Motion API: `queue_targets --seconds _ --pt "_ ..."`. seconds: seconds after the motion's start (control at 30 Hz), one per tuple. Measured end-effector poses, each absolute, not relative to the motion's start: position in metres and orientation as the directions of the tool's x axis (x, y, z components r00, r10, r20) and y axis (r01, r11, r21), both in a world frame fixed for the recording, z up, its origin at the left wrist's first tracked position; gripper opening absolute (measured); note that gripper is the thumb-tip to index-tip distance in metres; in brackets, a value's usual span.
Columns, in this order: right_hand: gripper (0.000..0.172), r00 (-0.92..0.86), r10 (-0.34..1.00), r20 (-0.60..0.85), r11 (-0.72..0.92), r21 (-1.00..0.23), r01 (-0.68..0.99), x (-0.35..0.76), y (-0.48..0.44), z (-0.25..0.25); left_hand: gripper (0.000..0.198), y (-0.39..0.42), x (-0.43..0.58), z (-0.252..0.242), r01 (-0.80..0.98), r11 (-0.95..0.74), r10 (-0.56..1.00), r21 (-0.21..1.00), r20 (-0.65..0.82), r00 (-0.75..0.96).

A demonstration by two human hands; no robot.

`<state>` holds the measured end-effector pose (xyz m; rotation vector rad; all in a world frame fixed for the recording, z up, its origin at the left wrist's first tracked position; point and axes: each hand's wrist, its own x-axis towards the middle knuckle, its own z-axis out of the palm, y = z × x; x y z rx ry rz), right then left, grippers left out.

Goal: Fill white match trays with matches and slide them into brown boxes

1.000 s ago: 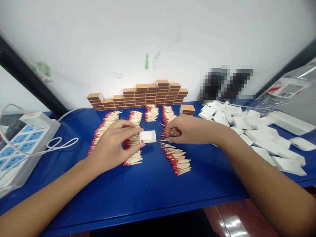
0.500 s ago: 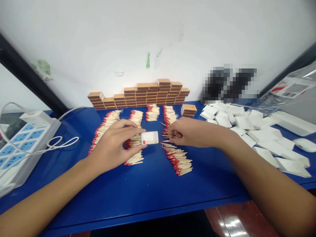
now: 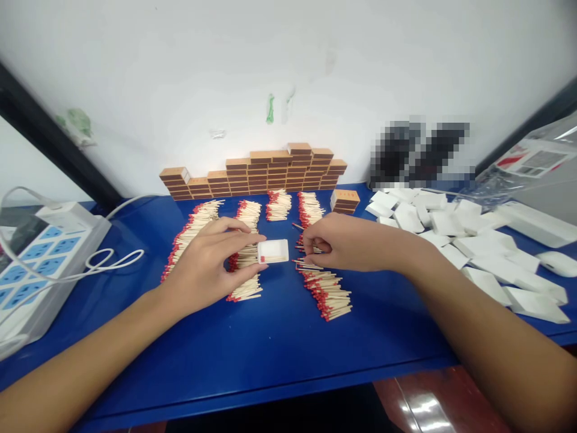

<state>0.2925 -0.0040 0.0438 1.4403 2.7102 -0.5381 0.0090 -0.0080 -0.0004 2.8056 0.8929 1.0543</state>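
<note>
Our left hand [image 3: 202, 257] held a tray [image 3: 273, 246] above the bench [image 3: 270, 349]; our right hand [image 3: 340, 242] curled at the rightmost match row [image 3: 327, 291], whether gripping any we couldn't tell.

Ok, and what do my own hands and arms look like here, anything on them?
Your left hand and right hand show no gloves, rings or markings. Left forearm and right forearm are bare too: no sleeve, watch or bracelet in view.

Looks like a small workshop corner to me: a blue bench [image 3: 252, 361] against a marked white wall [image 3: 180, 72]. Matchboxes [image 3: 277, 172] stand stacked in bulk, with loose matches [image 3: 331, 294] in rows.
</note>
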Motion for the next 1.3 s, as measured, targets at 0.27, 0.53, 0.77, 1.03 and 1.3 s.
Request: queue_targets --seconds 0.27,0.53,0.77,1.03,1.3 --pt "0.012 -0.592 0.778 -0.209 0.526 -0.298 0.797 0.290 -0.005 0.042 0.033 -0.008 0.009 0.000 0.509 -0.839 0.509 0.193 0.610 0.607" --pt "0.010 -0.574 0.772 -0.275 0.495 -0.307 0.813 0.293 -0.006 0.047 0.032 -0.009 0.010 0.001 0.509 -0.839 0.510 0.193 0.603 0.613" --pt "0.013 -0.546 0.767 -0.336 0.471 -0.283 0.836 0.302 -0.007 0.047 0.032 -0.009 0.010 0.002 0.509 -0.839 0.510 0.193 0.603 0.613" --pt "0.012 -0.542 0.767 -0.345 0.474 -0.265 0.840 0.302 -0.006 0.048 0.032 -0.008 0.010 0.001 0.500 -0.844 0.505 0.195 0.603 0.618" --pt "0.013 -0.597 0.763 -0.247 0.509 -0.339 0.791 0.297 -0.003 0.047 0.032 -0.009 0.011 0.002 0.500 -0.845 0.501 0.190 0.609 0.615"
